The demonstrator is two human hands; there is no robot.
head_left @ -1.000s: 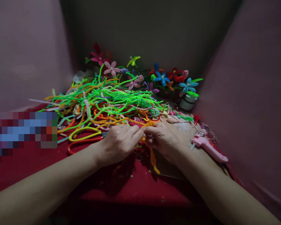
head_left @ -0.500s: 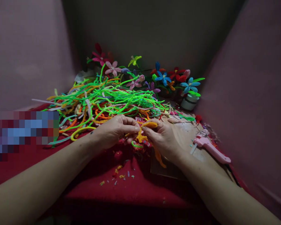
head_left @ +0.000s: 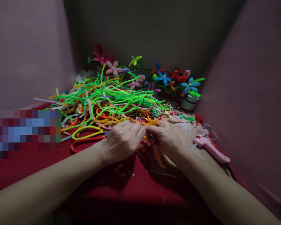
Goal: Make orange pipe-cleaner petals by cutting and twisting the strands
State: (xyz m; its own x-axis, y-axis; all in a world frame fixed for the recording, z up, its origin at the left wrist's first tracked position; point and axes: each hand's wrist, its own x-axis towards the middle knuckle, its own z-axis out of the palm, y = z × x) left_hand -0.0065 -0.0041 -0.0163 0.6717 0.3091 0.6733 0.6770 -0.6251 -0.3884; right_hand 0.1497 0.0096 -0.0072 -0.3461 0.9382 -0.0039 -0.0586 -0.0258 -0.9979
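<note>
My left hand (head_left: 125,139) is closed, its back turned up, fingertips meeting my right hand's over the red cloth. My right hand (head_left: 165,136) pinches an orange pipe cleaner piece (head_left: 152,123); one end shows above the fingers and a tail hangs below the palm. The middle of the piece is hidden behind the fingers, with my left thumb and fingers pressed against that spot. Just left of my left wrist lie scissors (head_left: 87,140) with one yellow and one red handle loop, their blades mostly covered by the hand.
A heap of mostly green pipe cleaners (head_left: 126,100) lies beyond my hands. Behind it stand pipe-cleaner flowers (head_left: 163,78) and a small jar (head_left: 189,101). On the right, a pink glue gun (head_left: 210,148) rests on cardboard (head_left: 168,168). Red cloth (head_left: 121,190) covers the table.
My left hand has rolled over, back now upward, and moved slightly lower and right, covering the orange star-like part seen before. The scissors' red handle is now uncovered. My right hand stays nearly in place.
</note>
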